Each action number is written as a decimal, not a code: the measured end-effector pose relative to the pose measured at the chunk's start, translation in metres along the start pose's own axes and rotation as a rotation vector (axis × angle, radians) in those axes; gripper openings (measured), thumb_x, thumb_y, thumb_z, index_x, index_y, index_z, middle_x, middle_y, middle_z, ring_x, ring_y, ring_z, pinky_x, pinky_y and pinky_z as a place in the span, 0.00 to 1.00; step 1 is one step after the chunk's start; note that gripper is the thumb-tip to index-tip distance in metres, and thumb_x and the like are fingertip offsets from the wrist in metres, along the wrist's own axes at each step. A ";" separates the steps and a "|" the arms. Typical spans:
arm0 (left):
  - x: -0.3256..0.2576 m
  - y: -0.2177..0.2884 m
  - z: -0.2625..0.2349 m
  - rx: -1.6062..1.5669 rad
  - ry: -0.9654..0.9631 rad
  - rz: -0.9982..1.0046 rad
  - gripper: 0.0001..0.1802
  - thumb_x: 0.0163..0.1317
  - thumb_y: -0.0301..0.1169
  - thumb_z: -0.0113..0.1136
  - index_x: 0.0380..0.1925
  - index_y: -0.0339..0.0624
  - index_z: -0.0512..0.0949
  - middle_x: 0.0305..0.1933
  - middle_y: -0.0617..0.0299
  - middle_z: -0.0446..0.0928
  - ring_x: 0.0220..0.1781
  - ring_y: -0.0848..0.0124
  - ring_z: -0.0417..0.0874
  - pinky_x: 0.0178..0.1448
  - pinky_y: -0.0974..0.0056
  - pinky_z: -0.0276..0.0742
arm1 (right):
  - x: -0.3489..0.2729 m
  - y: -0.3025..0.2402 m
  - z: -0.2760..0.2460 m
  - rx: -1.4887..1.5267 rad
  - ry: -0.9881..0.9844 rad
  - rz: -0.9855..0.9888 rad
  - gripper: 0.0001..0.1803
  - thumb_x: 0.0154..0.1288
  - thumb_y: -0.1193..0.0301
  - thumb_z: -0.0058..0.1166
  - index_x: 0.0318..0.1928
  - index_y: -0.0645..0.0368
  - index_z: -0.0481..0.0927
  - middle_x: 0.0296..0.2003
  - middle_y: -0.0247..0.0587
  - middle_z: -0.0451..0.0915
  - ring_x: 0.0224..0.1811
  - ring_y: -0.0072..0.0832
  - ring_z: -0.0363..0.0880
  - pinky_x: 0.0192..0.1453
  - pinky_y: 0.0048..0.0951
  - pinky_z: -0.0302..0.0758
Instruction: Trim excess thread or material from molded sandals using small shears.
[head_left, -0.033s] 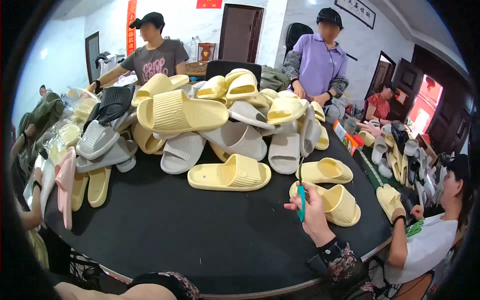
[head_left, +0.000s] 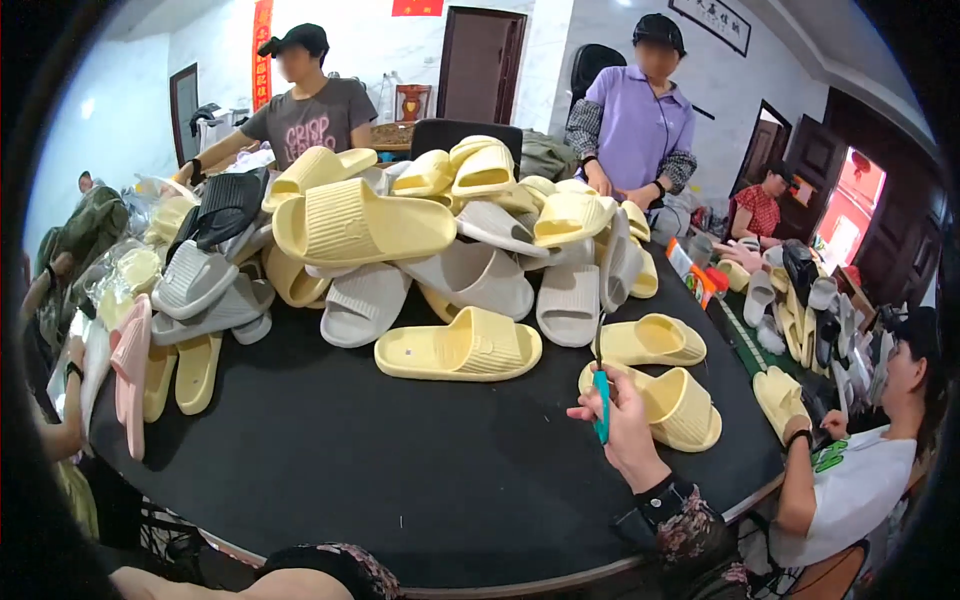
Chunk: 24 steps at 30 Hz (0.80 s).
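My right hand is closed around a slim tool with a teal handle and a thin dark tip pointing away from me; its exact kind is unclear. Just beyond and right of that hand lie two yellow slippers, the nearer slipper partly behind the fingers and the farther slipper beside the tip. A single yellow slipper rests on the black tabletop, left of the tool. Of my left arm, only bare skin and a dark floral sleeve show at the lower edge; my left hand is out of view.
A high pile of yellow and grey slippers spans the table's far side. Black slippers and a pink slipper are at the left. Two people stand behind the pile. At right, a seated person handles a yellow slipper.
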<state>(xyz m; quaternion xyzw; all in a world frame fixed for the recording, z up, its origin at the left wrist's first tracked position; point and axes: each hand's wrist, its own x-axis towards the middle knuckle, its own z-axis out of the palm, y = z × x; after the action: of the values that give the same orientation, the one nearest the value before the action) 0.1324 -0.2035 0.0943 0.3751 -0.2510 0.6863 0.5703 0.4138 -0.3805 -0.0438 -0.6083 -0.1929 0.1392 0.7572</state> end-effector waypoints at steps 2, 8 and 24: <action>0.000 0.000 -0.001 -0.010 0.003 -0.006 0.30 0.57 0.42 0.57 0.53 0.40 0.56 0.28 0.60 0.71 0.18 0.73 0.69 0.19 0.70 0.66 | -0.002 0.000 -0.001 0.004 -0.037 0.027 0.26 0.65 0.75 0.54 0.61 0.68 0.62 0.37 0.38 0.73 0.31 0.20 0.75 0.41 0.26 0.80; 0.002 -0.006 -0.001 -0.041 0.002 -0.036 0.25 0.58 0.39 0.55 0.49 0.40 0.57 0.28 0.61 0.70 0.19 0.73 0.68 0.20 0.70 0.66 | -0.005 -0.002 -0.002 -0.028 -0.152 0.071 0.26 0.65 0.75 0.54 0.61 0.68 0.63 0.37 0.40 0.74 0.33 0.20 0.76 0.38 0.29 0.81; 0.005 0.019 -0.008 -0.186 -0.008 -0.025 0.11 0.62 0.29 0.51 0.39 0.40 0.61 0.27 0.62 0.66 0.21 0.74 0.67 0.22 0.71 0.65 | -0.006 -0.001 -0.001 -0.068 -0.240 0.100 0.28 0.62 0.73 0.57 0.60 0.70 0.65 0.35 0.39 0.74 0.24 0.19 0.75 0.27 0.22 0.78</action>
<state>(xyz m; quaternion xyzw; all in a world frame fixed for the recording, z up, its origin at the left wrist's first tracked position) 0.1115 -0.1991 0.0950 0.3264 -0.3113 0.6514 0.6101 0.4089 -0.3846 -0.0437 -0.6214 -0.2564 0.2419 0.6997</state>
